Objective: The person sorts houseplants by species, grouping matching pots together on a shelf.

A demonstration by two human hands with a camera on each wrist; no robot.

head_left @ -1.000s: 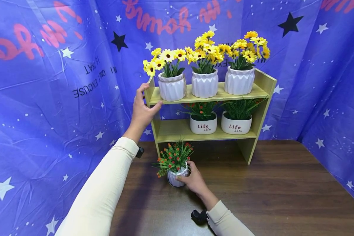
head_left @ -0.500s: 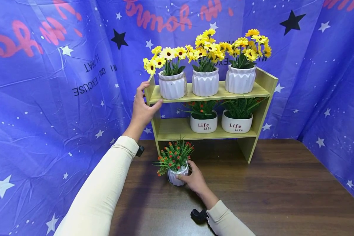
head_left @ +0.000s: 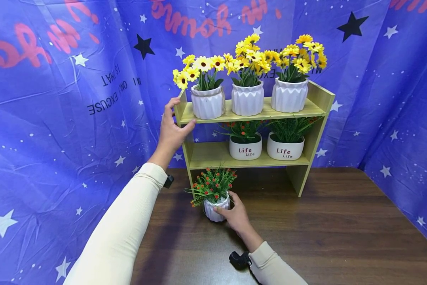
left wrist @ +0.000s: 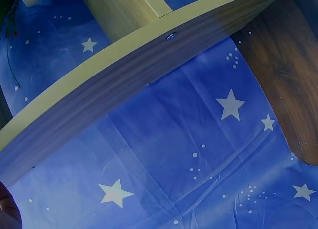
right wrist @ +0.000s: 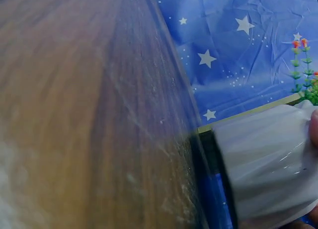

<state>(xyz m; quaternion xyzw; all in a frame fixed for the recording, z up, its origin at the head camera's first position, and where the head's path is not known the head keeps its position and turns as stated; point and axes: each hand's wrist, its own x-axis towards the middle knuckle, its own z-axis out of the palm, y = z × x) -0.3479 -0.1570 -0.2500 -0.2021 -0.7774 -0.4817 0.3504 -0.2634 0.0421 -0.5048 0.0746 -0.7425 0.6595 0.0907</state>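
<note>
In the head view my left hand (head_left: pixel 172 132) grips the upper left side of a small two-tier wooden shelf (head_left: pixel 213 156), thumb across the front edge of the top board. Low at the shelf's left front, my right hand (head_left: pixel 237 213) holds a white pleated pot (head_left: pixel 215 209) by its right side, thumb in front. Green leaves and small red-orange flowers (head_left: pixel 213 185) rise from that pot. The right wrist view shows the same white pot (right wrist: pixel 268 164) close up, with fingertips at its right edge. Only the shelf's side panel (left wrist: pixel 124 70) and a bit of a finger show in the left wrist view.
Three white pots with yellow flowers (head_left: pixel 247 99) line the top board. Two oval "Life" planters (head_left: pixel 245 150) stand on the middle board towards the right. The shelf stands on a dark brown wooden table (head_left: pixel 327 229) before a blue star-patterned cloth (head_left: pixel 388 99).
My right hand and the red-flowered pot have shifted slightly up and to the right, towards the shelf. The left hand keeps its place on the shelf's side.
</note>
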